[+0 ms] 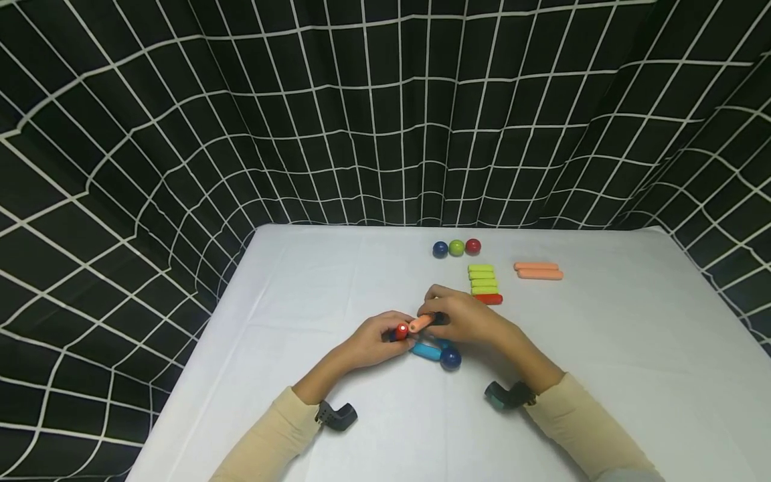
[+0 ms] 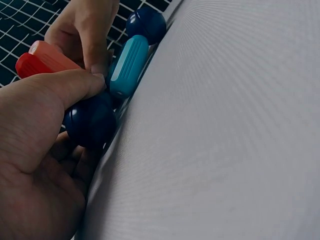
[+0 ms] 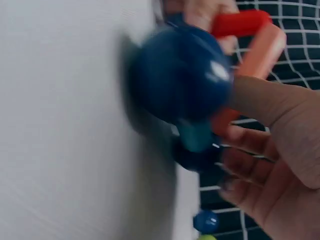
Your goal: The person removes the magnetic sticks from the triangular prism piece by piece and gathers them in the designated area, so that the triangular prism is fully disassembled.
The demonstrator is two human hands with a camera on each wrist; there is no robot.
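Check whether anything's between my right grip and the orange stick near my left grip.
Nothing visible: your right grip holds the orange stick directly. The red stick is beside it, toward your left grip, not in between.

The head camera looks forward and down from high above the near side of a held orange stick (image 1: 421,323). The left wrist camera (image 1: 337,416) and right wrist camera (image 1: 508,395), tilted, look closely from its left and right; both show it beside a red stick (image 1: 401,331).
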